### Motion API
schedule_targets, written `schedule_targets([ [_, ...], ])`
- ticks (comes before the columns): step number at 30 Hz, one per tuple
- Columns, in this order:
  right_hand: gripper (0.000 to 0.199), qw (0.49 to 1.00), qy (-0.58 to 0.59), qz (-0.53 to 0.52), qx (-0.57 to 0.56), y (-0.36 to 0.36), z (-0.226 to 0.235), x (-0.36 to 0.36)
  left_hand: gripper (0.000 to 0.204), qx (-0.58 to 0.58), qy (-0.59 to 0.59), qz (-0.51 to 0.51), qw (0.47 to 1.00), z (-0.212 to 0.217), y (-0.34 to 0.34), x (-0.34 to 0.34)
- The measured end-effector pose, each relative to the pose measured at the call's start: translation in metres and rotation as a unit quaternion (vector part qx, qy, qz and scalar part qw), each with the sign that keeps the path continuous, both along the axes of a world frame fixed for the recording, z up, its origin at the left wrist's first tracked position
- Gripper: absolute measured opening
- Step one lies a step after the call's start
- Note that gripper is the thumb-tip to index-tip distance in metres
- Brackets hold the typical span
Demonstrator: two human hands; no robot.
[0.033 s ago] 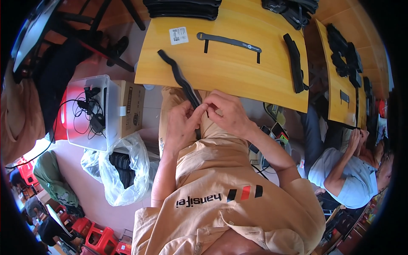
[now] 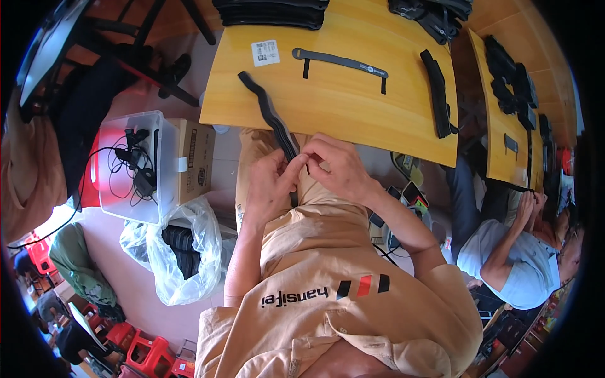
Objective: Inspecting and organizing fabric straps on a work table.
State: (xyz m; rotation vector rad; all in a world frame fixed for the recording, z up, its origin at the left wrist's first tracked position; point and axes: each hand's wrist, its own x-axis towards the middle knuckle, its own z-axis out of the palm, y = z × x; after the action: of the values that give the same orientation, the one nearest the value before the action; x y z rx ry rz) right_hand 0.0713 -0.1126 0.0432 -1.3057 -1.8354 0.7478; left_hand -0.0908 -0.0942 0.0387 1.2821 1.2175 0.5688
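My left hand (image 2: 273,179) is closed on a bundle of long black straps (image 2: 272,118). The straps rise from my fingers past the table's near edge, and their far end bends over the tabletop. Close beside it, my right hand (image 2: 337,167) pinches with thumb and forefinger at the lower end of the straps. A short dark tip shows below those fingers; what exactly they pinch is mostly hidden. Both hands are above my lap. On the wooden table (image 2: 353,113) lies one grey strap (image 2: 343,61) with a slotted end, across two short black strips (image 2: 306,68).
Stacked black straps (image 2: 271,14) sit at the table's far left, with more bundles (image 2: 436,94) along its right side. Left of my legs are a clear bin (image 2: 129,189) with cables, a cardboard box (image 2: 192,157) and a plastic bag (image 2: 170,277). Another person (image 2: 510,261) works at right.
The far end of the strap bundle has swung slightly to the right and up. Both of my hands stay in nearly the same place.
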Motion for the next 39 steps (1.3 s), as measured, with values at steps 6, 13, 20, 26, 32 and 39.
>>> schedule_targets([
  [6, 0.011, 0.997, 0.038, 0.041, -0.055, 0.005, 0.001, 0.0, 0.028, -0.01, -0.032, -0.063, 0.997, 0.007, 0.001, -0.007],
  [13, 0.008, 0.99, 0.04, 0.076, -0.114, 0.01, 0.019, 0.001, 0.024, -0.033, -0.082, -0.143, 0.986, 0.014, 0.003, -0.018],
  [20, 0.015, 0.988, 0.028, 0.111, -0.106, 0.009, 0.023, 0.005, 0.027, -0.097, -0.111, -0.071, 0.987, 0.011, 0.0, -0.021],
  [26, 0.018, 0.986, -0.047, 0.16, -0.032, 0.009, 0.032, 0.002, 0.028, -0.075, -0.099, -0.118, 0.985, 0.028, 0.004, -0.029],
  [32, 0.01, 0.963, 0.005, 0.254, -0.087, 0.007, 0.049, -0.005, 0.033, -0.063, -0.08, -0.166, 0.981, 0.047, -0.008, -0.047],
  [39, 0.009, 0.938, 0.129, 0.287, -0.146, -0.004, 0.049, -0.008, 0.035, -0.109, -0.12, -0.197, 0.967, 0.058, -0.023, -0.055],
])
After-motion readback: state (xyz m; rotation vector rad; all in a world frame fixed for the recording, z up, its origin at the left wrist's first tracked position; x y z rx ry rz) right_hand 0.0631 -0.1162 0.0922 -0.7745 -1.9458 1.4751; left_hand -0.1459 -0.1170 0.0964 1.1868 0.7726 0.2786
